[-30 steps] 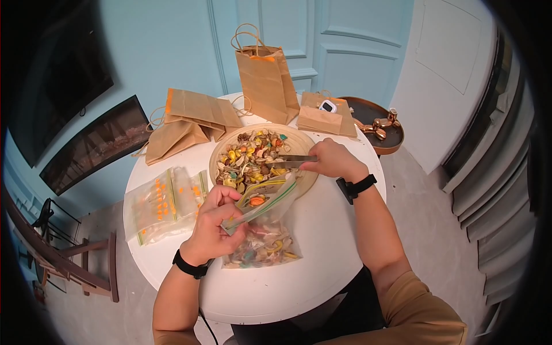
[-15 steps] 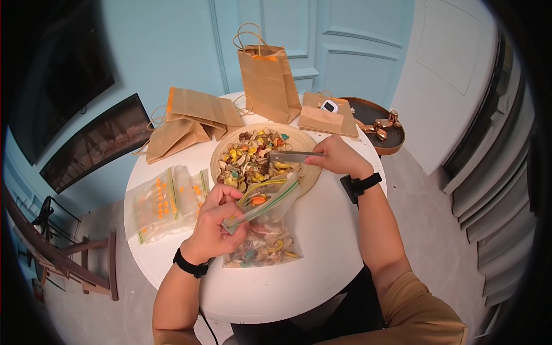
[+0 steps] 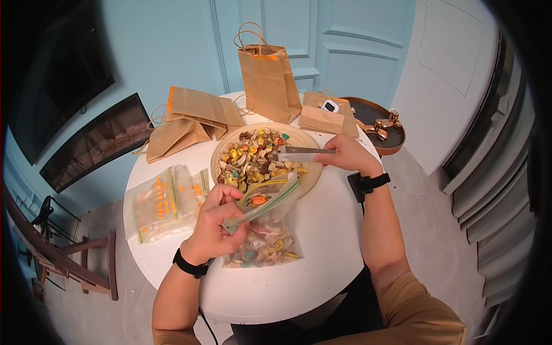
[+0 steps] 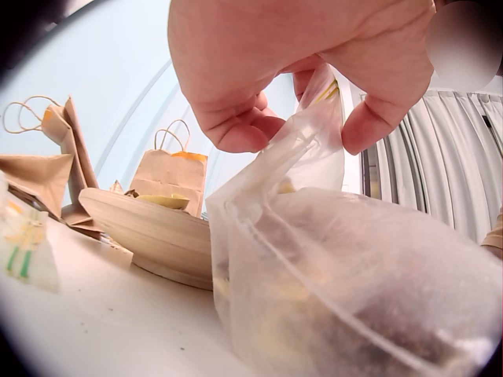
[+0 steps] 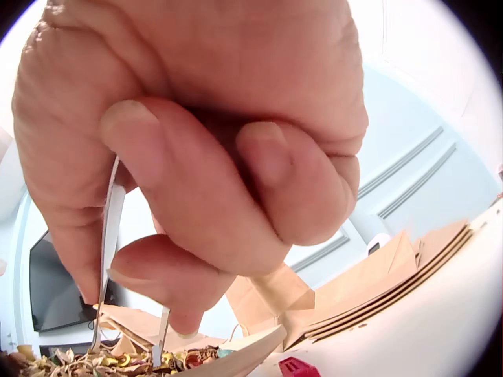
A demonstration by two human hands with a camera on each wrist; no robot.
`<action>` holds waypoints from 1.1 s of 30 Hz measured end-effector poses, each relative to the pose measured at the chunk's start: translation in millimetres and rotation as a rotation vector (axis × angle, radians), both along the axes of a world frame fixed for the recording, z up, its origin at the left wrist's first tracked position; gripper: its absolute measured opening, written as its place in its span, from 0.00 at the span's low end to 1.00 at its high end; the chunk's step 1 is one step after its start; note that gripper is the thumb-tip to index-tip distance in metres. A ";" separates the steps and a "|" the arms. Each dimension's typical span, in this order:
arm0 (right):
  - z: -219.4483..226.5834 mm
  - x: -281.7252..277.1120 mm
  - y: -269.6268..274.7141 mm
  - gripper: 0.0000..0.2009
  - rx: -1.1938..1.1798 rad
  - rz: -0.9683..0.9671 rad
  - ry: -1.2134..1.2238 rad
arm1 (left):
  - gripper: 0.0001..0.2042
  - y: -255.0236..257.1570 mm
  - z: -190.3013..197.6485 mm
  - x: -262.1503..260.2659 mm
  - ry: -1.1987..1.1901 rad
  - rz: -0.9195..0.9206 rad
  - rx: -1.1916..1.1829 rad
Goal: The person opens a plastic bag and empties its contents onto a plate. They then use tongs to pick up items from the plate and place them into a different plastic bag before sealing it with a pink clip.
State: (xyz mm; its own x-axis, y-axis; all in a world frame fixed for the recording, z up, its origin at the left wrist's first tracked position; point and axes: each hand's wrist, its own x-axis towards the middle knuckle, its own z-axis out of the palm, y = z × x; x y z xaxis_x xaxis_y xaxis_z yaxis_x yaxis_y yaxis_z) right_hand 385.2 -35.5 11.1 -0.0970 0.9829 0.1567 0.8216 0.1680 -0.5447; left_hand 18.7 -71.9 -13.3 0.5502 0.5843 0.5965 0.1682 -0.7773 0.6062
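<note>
- Head view: the left hand [image 3: 215, 221] pinches the open mouth of a zip bag [image 3: 261, 230] that lies on the round white table [image 3: 328, 230], just in front of a wooden bowl [image 3: 307, 175] of mixed potpourri [image 3: 253, 158]. The right hand [image 3: 349, 154] grips metal tongs [image 3: 299, 153] with their tips over the bowl. Empty zip bags [image 3: 164, 204] lie to the left; brown paper bags [image 3: 267, 77] stand behind.
- Left wrist view: fingers [image 4: 236, 129] and thumb curl round the bag's rim [image 4: 314, 133]; the bowl [image 4: 149, 232] sits close behind.
- Right wrist view: fingers [image 5: 196, 196] are clenched round the tongs [image 5: 110, 236], tips just above the potpourri [image 5: 118, 363].
</note>
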 end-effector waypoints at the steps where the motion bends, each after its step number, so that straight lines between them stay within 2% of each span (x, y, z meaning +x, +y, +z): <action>1: 6.8 -0.7 -4.3 0.17 -0.031 -0.015 -0.024 | 0.04 -0.1 -0.2 0.1 0.000 0.000 0.000; 11: 3.3 1.1 -1.8 0.19 -0.061 0.012 -0.115 | 0.05 -0.8 -0.7 2.1 -0.014 -0.002 0.006; 14: -4.2 3.4 2.6 0.18 -0.041 -0.004 -0.087 | 0.04 -3.4 -1.0 0.3 0.005 -0.010 -0.103; 17: -6.6 4.6 4.1 0.17 0.001 0.006 -0.097 | 0.05 0.0 -2.7 1.5 -0.016 -0.003 -0.013; 28: -1.2 1.9 -4.8 0.17 0.116 -0.003 -0.142 | 0.04 -0.1 -0.9 1.5 -0.017 -0.006 0.009; 33: -2.3 5.0 0.4 0.14 0.075 0.030 -0.183 | 0.04 0.5 -2.7 1.2 -0.012 -0.014 0.007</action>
State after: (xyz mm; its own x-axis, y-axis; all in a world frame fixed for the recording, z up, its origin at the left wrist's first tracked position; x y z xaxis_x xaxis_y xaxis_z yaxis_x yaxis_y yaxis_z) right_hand 390.2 -35.0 8.8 -0.1595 0.9654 0.2061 0.9000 0.2281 -0.3715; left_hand 19.9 -71.3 -16.0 0.5508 0.5727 0.6072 0.1498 -0.7835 0.6031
